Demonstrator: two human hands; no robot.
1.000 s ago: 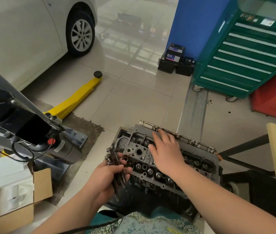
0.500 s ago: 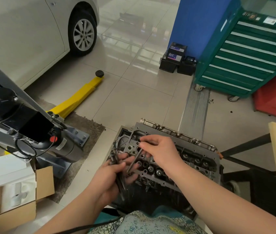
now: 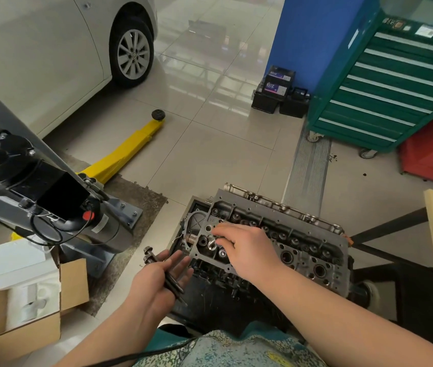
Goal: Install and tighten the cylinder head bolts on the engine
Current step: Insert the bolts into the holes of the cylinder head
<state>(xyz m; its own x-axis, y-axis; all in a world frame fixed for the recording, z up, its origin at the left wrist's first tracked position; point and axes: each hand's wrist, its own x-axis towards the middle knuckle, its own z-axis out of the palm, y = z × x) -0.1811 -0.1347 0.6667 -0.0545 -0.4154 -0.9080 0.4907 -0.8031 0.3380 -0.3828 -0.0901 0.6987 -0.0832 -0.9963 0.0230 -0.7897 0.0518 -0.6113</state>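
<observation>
The grey cylinder head (image 3: pixel 313 250) sits on the engine block in front of me, with rows of valve bores and bolt holes showing. My left hand (image 3: pixel 157 282) is just left of the head, palm up. It holds a bundle of dark head bolts (image 3: pixel 154 259) across the palm under the thumb, with the fingers stretched out. My right hand (image 3: pixel 247 250) rests over the head's left end. Its fingertips pinch a bolt (image 3: pixel 213 243) standing at a hole there. Most of that bolt's shank is hidden.
A grey lift column with a black motor (image 3: pixel 51 197) stands at the left, with a yellow lift arm (image 3: pixel 128 152) on the floor. An open cardboard box (image 3: pixel 25 300) sits at the lower left. Behind are a white car (image 3: pixel 51 49), batteries (image 3: pixel 279 91) and a green tool cabinet (image 3: pixel 384 83).
My right hand drew one bolt from the bundle and carried it to the left end of the head. My left hand dropped down and left, and its fingers loosened.
</observation>
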